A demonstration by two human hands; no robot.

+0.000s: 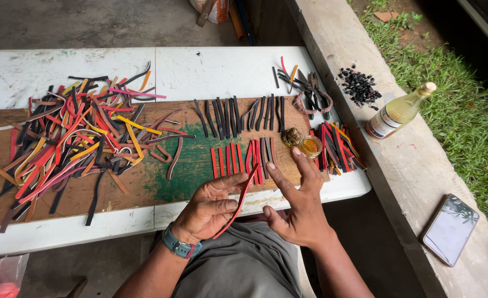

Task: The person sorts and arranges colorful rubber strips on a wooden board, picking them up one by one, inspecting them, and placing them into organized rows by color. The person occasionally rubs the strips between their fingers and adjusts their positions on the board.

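red strip [238, 203] | pinched in left hand [211, 207] | right hand [299, 207] open beside

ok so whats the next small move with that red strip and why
Probably dip a right hand finger into the small glue jar: the left hand holds the red strip bare, and the right is open, fingers already stretched toward the jar.

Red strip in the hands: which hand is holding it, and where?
The left hand holds the red strip around its middle, between thumb and fingers. The right hand is open, holding nothing.
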